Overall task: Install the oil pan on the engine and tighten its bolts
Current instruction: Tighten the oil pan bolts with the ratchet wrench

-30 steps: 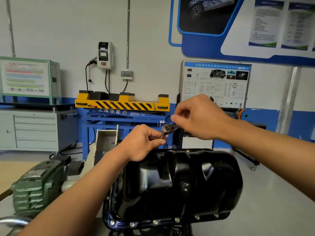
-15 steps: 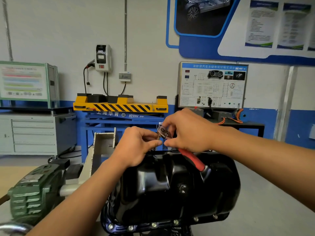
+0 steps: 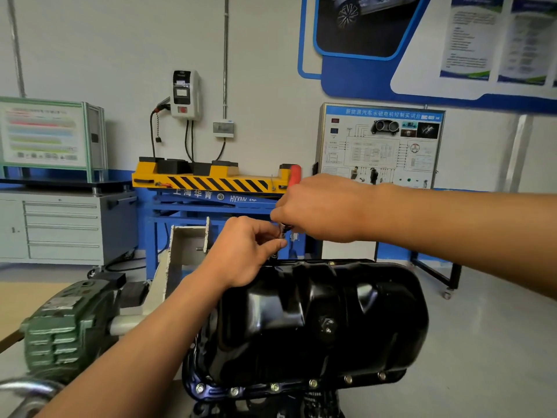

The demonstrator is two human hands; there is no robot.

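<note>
Head view: hands cover most of ratchet; yellow lift behind.

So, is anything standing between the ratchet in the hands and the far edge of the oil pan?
Nothing visible does. The right hand grips the red-handled ratchet above the far edge of the oil pan, and the left hand pinches the tool's lower end directly over that edge. The left fingers partly hide the tip itself.
</note>
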